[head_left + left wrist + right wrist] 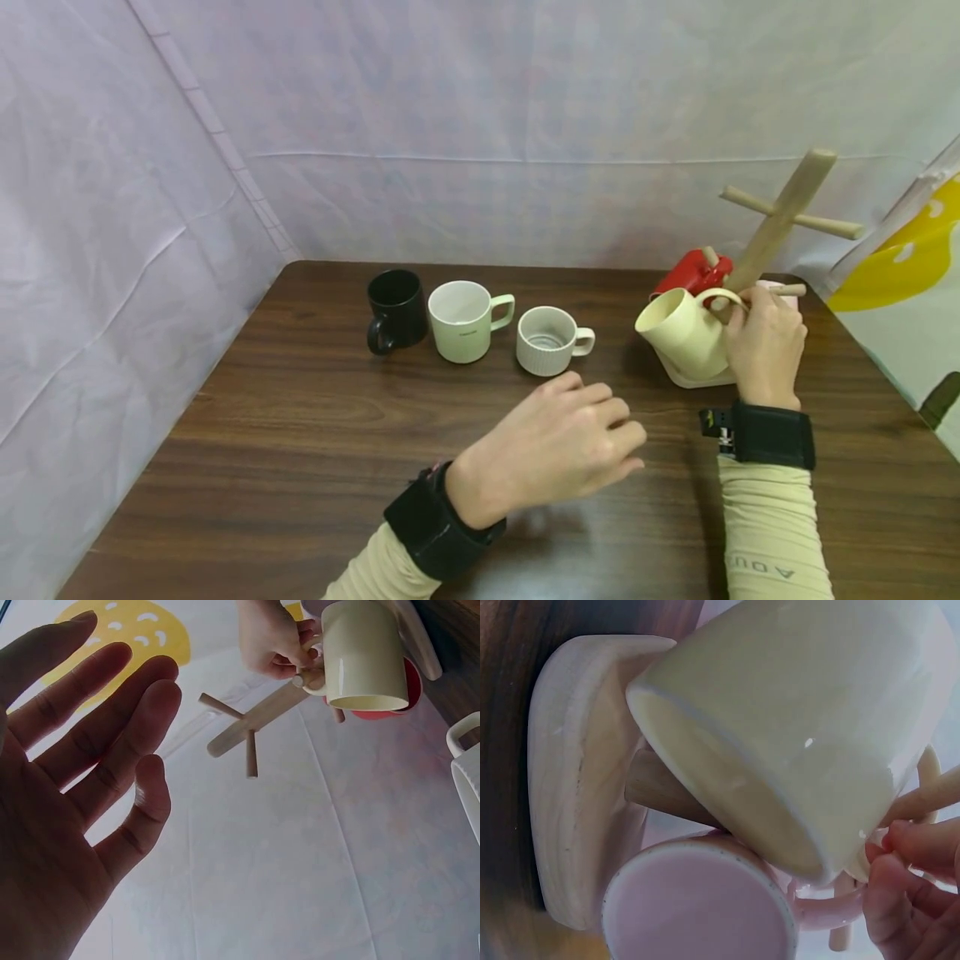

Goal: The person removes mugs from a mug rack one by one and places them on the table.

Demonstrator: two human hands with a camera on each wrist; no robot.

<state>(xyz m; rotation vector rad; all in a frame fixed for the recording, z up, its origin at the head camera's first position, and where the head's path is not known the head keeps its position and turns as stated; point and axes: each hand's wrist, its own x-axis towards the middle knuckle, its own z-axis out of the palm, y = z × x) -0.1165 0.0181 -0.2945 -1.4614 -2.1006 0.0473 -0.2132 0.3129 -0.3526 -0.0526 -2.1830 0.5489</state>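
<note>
My right hand pinches the handle of a cream mug beside the wooden mug tree. The mug is tilted, its mouth toward the upper left in the head view. In the right wrist view its underside shows, and the fingers are at the handle close to a peg. A red mug hangs behind it, and a pink mug is on the stand's other side, mostly hidden in the head view. My left hand hovers over the table, fingers loosely bent, holding nothing; its palm faces the left wrist camera.
A black mug, a white mug and a small ribbed cup stand in a row left of the mug tree. White cloth hangs behind the wooden table. Bare pegs stick out near the stand's top.
</note>
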